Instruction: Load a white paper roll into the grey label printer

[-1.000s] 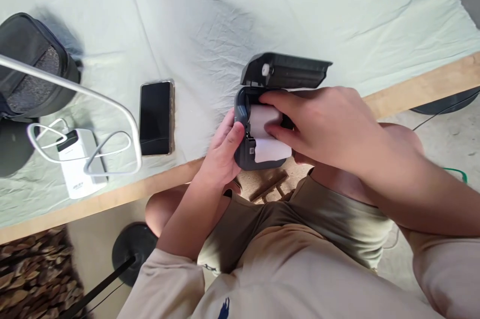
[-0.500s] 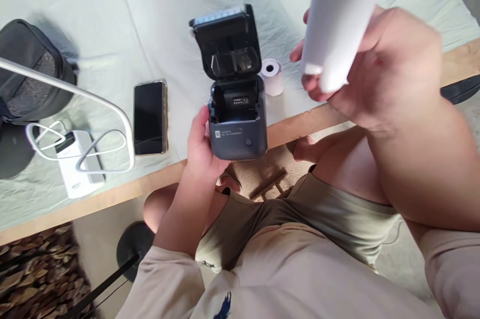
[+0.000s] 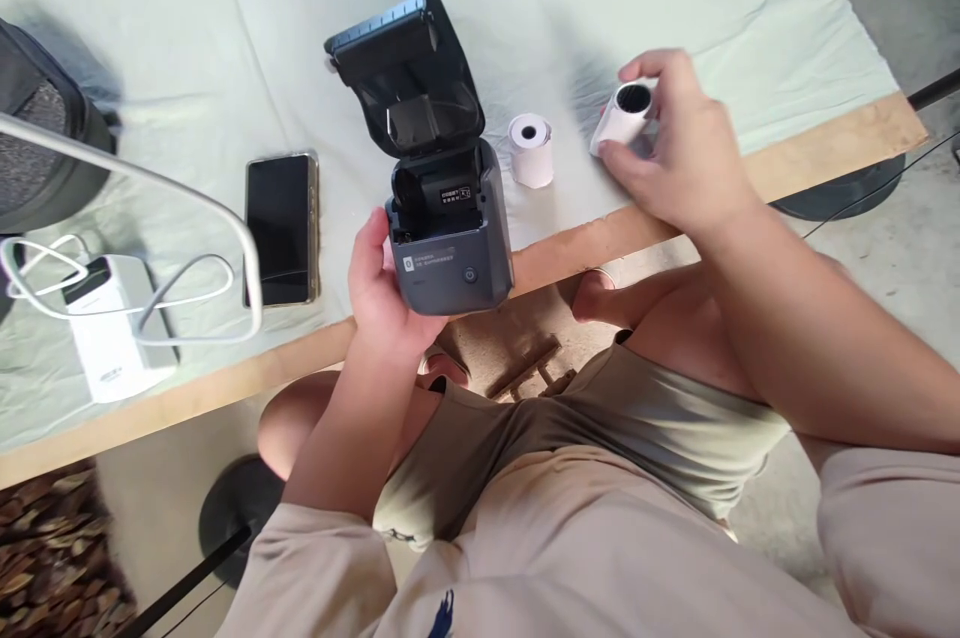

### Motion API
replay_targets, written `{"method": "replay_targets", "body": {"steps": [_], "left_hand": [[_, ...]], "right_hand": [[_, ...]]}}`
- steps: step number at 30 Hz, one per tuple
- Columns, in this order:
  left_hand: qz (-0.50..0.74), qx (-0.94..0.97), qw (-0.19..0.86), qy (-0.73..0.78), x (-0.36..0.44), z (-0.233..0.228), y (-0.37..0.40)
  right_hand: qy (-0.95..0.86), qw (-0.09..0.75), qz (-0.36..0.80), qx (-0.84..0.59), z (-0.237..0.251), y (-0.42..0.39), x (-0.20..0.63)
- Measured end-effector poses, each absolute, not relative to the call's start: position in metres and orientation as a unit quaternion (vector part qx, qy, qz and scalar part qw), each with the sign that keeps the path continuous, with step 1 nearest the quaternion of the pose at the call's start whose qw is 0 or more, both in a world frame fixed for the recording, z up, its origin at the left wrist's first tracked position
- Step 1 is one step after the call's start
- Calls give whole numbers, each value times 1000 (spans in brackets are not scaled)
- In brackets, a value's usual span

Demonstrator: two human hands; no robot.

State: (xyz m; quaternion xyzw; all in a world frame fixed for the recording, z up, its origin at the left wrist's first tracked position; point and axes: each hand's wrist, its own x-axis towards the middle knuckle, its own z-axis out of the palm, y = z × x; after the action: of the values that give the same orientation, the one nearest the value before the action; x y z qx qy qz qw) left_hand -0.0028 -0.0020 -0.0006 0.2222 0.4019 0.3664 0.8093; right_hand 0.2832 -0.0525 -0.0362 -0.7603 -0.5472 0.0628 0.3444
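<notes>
Paper roll point(image 3: 624, 115) in right hand point(image 3: 679, 163) grip, printer point(image 3: 442, 218) in left hand point(image 3: 382, 288)

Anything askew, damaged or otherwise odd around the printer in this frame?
Nothing looks damaged or spilled. The printer, held by the left hand, overhangs the table edge with its lid open and paper bay empty. The right hand holds one paper roll; another roll lies nearby.

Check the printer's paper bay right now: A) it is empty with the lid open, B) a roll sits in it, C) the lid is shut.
A: the printer has its lid raised and no roll inside; the right hand holds a roll off to the side.
</notes>
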Motion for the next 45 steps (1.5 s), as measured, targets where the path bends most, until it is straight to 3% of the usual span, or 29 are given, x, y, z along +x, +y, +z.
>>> {"method": "replay_targets", "body": {"steps": [5,12,17,20,24,28,30,32,37,41,45], "left_hand": [[369,226,817,380,-4,-3,-3],[379,227,814,377,-4,0,-5],[387,210,806,395,-4,1,-5],[389,200,815,380,-4,0,-6],[401,160,819,378,-5,-2,-5],[405,150,832,347,-1,-4,-5],[400,173,840,324,2,-4,-6],[404,187,839,313,5,-4,-8],[402,182,836,325,8,-2,-10],[399,190,835,327,7,-2,-9],[395,244,844,267,1,-9,-6]], "right_hand": [[-602,398,-79,-688,-20,-58,255],[-594,235,65,-767,-11,-33,195],[-593,197,59,-779,-16,-13,193],[-611,261,58,-745,-11,-16,198],[-618,459,129,-625,-12,-19,208],[-654,584,34,-481,-7,-25,206],[-679,562,-25,-472,1,-34,200],[-713,488,-52,-501,11,-43,192],[-748,330,8,-576,26,-52,181],[-741,332,-11,-584,23,-51,182],[-787,366,-34,-496,12,-53,184]]}}
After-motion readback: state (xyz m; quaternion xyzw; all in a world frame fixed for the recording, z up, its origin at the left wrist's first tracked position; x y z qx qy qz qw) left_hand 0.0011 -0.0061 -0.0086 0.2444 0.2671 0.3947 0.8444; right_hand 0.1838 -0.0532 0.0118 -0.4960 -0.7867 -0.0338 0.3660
